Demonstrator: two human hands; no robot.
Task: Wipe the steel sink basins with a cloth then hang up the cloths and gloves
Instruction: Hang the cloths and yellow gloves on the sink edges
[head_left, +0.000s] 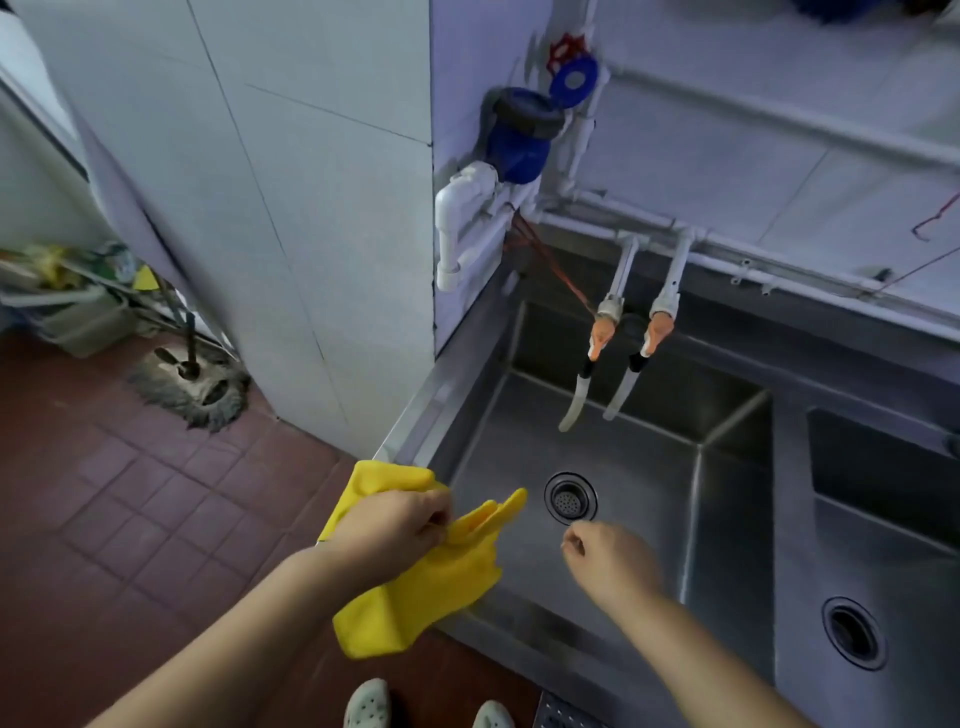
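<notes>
Your left hand (397, 525) grips the yellow rubber gloves (436, 566), their fingertips pointing toward 2 o'clock; your right hand (610, 564), loosely curled and holding nothing, waits at 3 o'clock.

Middle of yellow gloves (431, 582) covered by left hand (395, 525); one glove or two bunched together, cannot tell. Left fingertips tucked under, grip not clear. Right hand (608, 564) seen from the back, fingers curled away, whether anything pinched cannot tell. Both forearms cut off at bottom edge. Second basin (883, 545), right of the right hand, cut by right edge; its drain (853, 631) dark, strainer not readable. Shoes (369, 704) below the hands clipped by bottom edge. Blue object (826, 8) far above the hands cut by top edge, unidentifiable. Clutter (78, 291) far left of the left hand blurred, items not separable. Red wire hook (935, 218) at right edge partly cut.
</notes>
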